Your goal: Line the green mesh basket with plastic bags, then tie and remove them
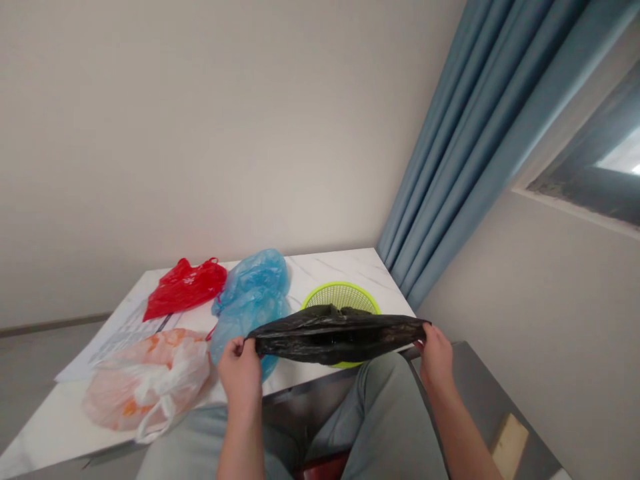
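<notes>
A black plastic bag [310,337] is stretched sideways between my two hands, its mouth slightly parted. My left hand [241,370] pinches the bag's left end, close to a blue plastic bag [253,287]. At the opposite end, my right hand [435,357] grips the bag's edge between thumb and fingers. Behind and beneath the black bag is a yellow-green mesh basket [343,293]; the black bag hides most of it, so its contents cannot be made out.
On the white marbled table [340,262] lie a red plastic bag [187,290], a knotted whitish bag with orange shapes [150,380] and printed paper [123,343]. A blue curtain [480,133] hangs at the right, and a wooden piece [510,445] lies on a dark surface.
</notes>
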Tool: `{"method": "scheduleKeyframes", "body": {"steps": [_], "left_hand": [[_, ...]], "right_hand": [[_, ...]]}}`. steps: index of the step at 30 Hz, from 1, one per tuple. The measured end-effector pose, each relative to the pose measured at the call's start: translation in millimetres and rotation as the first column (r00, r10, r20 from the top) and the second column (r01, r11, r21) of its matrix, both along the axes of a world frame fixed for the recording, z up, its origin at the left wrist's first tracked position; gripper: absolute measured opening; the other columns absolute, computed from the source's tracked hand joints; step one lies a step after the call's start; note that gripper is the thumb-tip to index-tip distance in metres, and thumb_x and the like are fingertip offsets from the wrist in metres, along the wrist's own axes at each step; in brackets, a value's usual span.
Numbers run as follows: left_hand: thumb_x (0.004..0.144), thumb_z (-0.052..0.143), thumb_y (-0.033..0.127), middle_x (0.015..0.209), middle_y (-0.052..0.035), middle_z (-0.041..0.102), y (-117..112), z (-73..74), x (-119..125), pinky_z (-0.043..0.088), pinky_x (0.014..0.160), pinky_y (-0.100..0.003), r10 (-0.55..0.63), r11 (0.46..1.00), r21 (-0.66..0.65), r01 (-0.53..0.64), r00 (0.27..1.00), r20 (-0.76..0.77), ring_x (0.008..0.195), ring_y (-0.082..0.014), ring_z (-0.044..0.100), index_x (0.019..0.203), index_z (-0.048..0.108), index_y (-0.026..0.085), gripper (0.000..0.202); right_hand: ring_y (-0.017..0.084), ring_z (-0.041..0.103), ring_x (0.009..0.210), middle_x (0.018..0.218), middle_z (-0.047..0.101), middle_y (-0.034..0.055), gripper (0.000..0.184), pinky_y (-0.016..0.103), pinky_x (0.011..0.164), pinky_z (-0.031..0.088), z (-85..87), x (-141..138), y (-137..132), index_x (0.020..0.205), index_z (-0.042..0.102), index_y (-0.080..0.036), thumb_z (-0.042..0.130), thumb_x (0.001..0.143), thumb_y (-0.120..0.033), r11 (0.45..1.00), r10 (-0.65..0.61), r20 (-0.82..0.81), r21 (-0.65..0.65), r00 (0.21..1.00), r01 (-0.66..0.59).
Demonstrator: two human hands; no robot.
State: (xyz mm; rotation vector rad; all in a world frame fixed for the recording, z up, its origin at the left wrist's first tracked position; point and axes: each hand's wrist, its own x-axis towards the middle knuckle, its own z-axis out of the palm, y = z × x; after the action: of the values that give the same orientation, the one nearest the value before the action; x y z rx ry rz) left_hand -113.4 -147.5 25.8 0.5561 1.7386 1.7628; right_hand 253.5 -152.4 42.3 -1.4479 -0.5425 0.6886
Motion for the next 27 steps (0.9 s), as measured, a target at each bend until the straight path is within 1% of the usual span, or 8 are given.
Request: {"method": "scheduleKeyframes", "body": {"steps": [4,9,12,15,19,21,23,27], "left_hand": [[0.069,0.065,0.03,0.064,0.0023,0.057,-1,2.5,9,0.048,0.057,-0.028,0.006,0.999,-0.047,0.004,0.981,0.192,0.06,-0.0145,0.054,0.071,0.058,0.017,0.015],[0.066,0.067,0.02,0.076,0.0003,0.065,-4,10.7,13,0.051,0.067,-0.028,-0.076,0.996,0.07,0.047,0.864,0.498,0.07,-0.0148,0.061,0.077,0.061,0.017,0.013],[0.065,0.064,0.014,0.078,-0.0004,0.068,-5,16.3,15,0.051,0.074,-0.028,-0.133,0.979,0.203,0.025,0.832,0.538,0.082,-0.0168,0.065,0.077,0.06,0.019,0.013],[0.067,0.061,0.015,0.095,-0.0038,0.073,-7,22.7,24,0.05,0.087,-0.033,-0.24,0.932,0.36,0.042,0.816,0.525,0.102,-0.0217,0.065,0.086,0.063,0.022,0.02],[0.075,0.063,0.026,0.109,-0.0068,0.072,-12,30.0,38,0.047,0.096,-0.041,-0.359,0.871,0.487,0.071,0.767,0.531,0.115,-0.0268,0.06,0.096,0.065,0.024,0.021],[0.076,0.062,0.029,0.099,-0.0061,0.072,-16,31.9,42,0.046,0.097,-0.043,-0.384,0.861,0.504,0.069,0.738,0.555,0.112,-0.0274,0.06,0.093,0.066,0.024,0.018],[0.076,0.059,0.032,0.076,-0.004,0.067,-19,33.4,42,0.046,0.096,-0.043,-0.413,0.852,0.518,0.08,0.71,0.571,0.104,-0.0269,0.062,0.087,0.067,0.023,0.016],[0.075,0.054,0.04,0.053,0.001,0.043,-23,38.9,41,0.048,0.084,-0.037,-0.503,0.806,0.572,0.152,0.685,0.526,0.071,-0.0189,0.056,0.072,0.061,0.02,0.021]], "right_hand": [[0.017,0.065,0.07,0.078,0.069,0.0007,0.02,0.029,0.064,0.055,-4.2,-4,1,0.084,0.061,-0.022,0.062,0.074,-0.039,0.998,-0.014,-0.211,0.051,0.977,0.025],[0.018,0.068,0.076,0.079,0.071,0.0016,0.01,0.033,0.073,0.057,-6.8,4,6,0.081,0.059,-0.023,0.057,0.075,-0.032,0.995,0.074,-0.443,0.092,0.893,-0.037],[0.021,0.069,0.08,0.079,0.072,0.0042,0.011,0.039,0.079,0.058,-1.0,9,5,0.08,0.06,-0.023,0.053,0.074,-0.029,0.98,0.189,-0.508,0.155,0.84,-0.127],[0.022,0.069,0.093,0.092,0.074,0.0075,0.023,0.042,0.087,0.057,6.0,9,5,0.09,0.065,-0.02,0.051,0.074,-0.027,0.952,0.283,-0.541,0.257,0.792,-0.165],[0.019,0.069,0.092,0.096,0.074,0.0059,0.023,0.038,0.087,0.058,11.6,2,8,0.095,0.066,-0.02,0.05,0.079,-0.025,0.958,0.243,-0.603,0.273,0.76,-0.09],[0.017,0.069,0.086,0.091,0.073,0.0036,0.015,0.035,0.082,0.059,13.6,-4,8,0.089,0.064,-0.022,0.052,0.082,-0.026,0.965,0.186,-0.645,0.261,0.741,-0.014],[0.014,0.068,0.079,0.084,0.072,0.0013,0.007,0.029,0.078,0.059,15.9,-9,7,0.085,0.062,-0.022,0.057,0.082,-0.025,0.963,0.157,-0.663,0.268,0.731,0.037],[0.012,0.066,0.079,0.085,0.069,0.0,0.023,0.024,0.082,0.056,20.6,-22,1,0.095,0.063,-0.019,0.069,0.073,-0.021,0.942,0.153,-0.497,0.334,0.854,0.026]]}}
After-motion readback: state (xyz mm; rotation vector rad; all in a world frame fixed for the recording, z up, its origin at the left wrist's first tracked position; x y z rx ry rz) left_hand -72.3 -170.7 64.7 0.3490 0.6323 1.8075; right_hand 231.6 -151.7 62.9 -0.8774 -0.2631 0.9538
